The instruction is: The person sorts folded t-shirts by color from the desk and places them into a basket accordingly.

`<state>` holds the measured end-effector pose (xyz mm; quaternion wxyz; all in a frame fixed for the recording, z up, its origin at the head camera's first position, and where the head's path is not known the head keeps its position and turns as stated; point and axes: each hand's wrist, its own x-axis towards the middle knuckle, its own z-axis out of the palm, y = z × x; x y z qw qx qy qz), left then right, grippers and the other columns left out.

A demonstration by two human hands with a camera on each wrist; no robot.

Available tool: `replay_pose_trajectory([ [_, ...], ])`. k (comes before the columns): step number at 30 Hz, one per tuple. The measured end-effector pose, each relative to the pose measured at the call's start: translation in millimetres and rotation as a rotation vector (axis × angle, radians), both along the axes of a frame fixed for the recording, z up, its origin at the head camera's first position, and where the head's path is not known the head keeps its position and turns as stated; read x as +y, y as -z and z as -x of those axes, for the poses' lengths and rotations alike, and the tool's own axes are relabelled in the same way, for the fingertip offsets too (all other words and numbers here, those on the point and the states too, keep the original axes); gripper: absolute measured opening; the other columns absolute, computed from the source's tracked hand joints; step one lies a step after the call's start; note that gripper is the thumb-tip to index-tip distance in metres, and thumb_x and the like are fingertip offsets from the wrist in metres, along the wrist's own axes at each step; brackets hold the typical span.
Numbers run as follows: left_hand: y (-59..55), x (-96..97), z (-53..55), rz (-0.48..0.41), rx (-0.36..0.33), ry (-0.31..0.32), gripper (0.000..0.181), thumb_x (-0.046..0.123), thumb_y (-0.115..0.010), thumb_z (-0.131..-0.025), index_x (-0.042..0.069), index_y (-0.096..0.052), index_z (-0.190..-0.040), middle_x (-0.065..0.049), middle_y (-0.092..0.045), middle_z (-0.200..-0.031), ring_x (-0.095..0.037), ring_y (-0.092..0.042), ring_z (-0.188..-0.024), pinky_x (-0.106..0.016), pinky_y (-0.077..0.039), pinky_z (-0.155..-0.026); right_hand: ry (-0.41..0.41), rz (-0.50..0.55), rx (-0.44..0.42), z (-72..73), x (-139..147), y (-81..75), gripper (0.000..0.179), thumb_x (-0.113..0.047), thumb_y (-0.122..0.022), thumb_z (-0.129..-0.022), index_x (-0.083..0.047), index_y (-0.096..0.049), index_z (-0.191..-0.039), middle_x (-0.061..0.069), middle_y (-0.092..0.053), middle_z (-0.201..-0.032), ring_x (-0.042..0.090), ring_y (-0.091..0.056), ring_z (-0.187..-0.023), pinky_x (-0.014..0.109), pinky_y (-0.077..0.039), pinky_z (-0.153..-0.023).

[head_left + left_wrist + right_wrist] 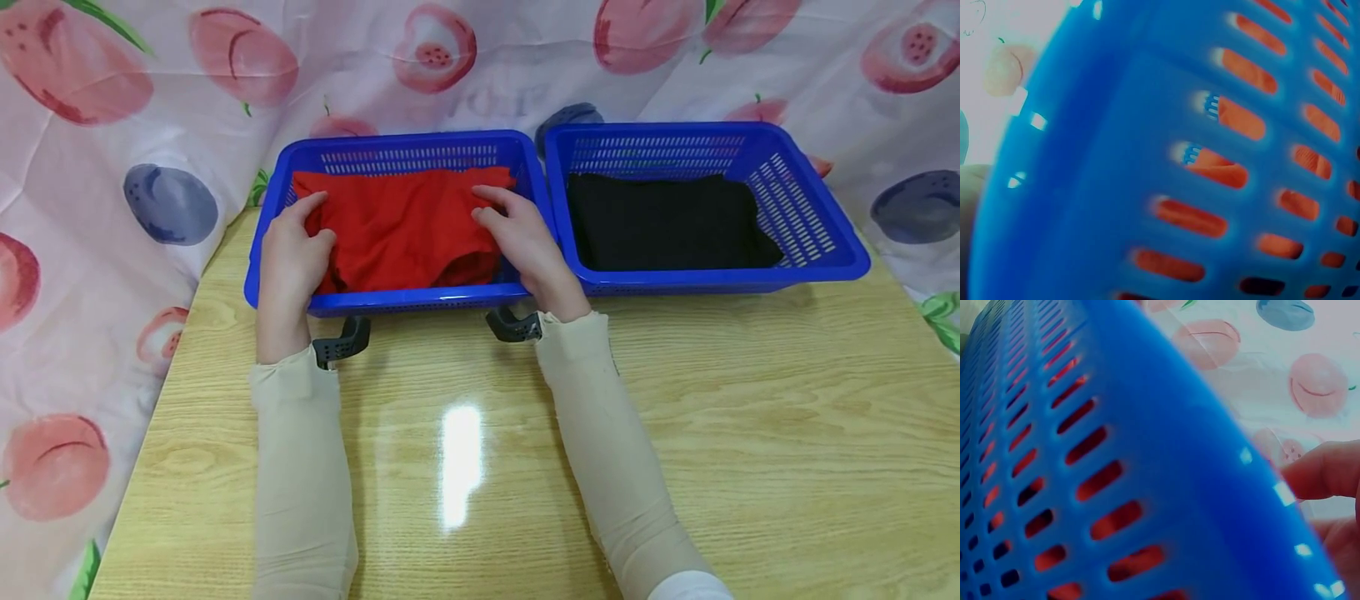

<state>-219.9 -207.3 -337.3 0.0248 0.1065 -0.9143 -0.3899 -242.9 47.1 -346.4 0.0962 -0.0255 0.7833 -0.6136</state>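
A red cloth garment [405, 221] lies loosely folded in the left blue basket [420, 297]. My left hand [288, 258] reaches over the basket's left front corner, thumb and forefinger apart at the left edge of the cloth. Over the right end of the cloth is my right hand [528, 242], its fingers loosely bent and pointing left. In the left wrist view, the basket wall [1104, 156] fills most of the picture, red cloth showing through its slots. The right wrist view has the basket rim [1229, 481] with fingers [1332, 472] just beyond it.
A second blue basket [825, 271] stands close on the right, holding a folded black cloth [667, 221]. Both baskets are at the back of the wooden table [750, 442], in front of a fruit-printed curtain [525, 50]. Black wrist mounts [345, 342] jut inward from both sleeves.
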Motion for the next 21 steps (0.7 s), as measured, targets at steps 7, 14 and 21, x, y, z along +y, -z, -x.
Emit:
replay_pose_trajectory([
  [7, 0.2, 0.9, 0.0, 0.017, -0.03, 0.012, 0.049, 0.037, -0.039, -0.091, 0.019, -0.037, -0.137, -0.005, -0.031, -0.142, -0.024, -0.026, -0.129, -0.044, -0.022, -0.103, 0.065, -0.062, 0.02, 0.5, 0.4, -1.5, 0.04, -0.027, -0.047, -0.092, -0.022, -0.044, -0.132, -0.01, -0.016, -0.145, 0.01, -0.017, -0.13, 0.032, -0.026, -0.102],
  [14, 1.4, 1.5, -0.4, 0.028, -0.042, -0.004, 0.054, 0.043, -0.037, -0.09, 0.018, -0.035, -0.138, -0.003, -0.016, -0.147, -0.024, -0.016, -0.132, -0.046, -0.018, -0.104, 0.104, -0.096, 0.013, 0.1, -0.6, -2.4, 0.04, -0.03, -0.048, -0.091, -0.026, -0.045, -0.131, -0.014, -0.012, -0.146, 0.011, -0.015, -0.131, 0.038, -0.024, -0.102],
  [21, 0.9, 3.1, -1.1, 0.043, -0.049, 0.004, 0.059, 0.044, -0.037, -0.09, 0.018, -0.026, -0.141, -0.004, -0.017, -0.146, -0.027, -0.016, -0.131, -0.049, -0.02, -0.103, 0.118, -0.122, 0.052, 1.2, -0.8, -0.7, 0.04, -0.029, -0.048, -0.091, -0.028, -0.044, -0.131, -0.016, -0.011, -0.146, 0.012, -0.012, -0.133, 0.042, -0.021, -0.103],
])
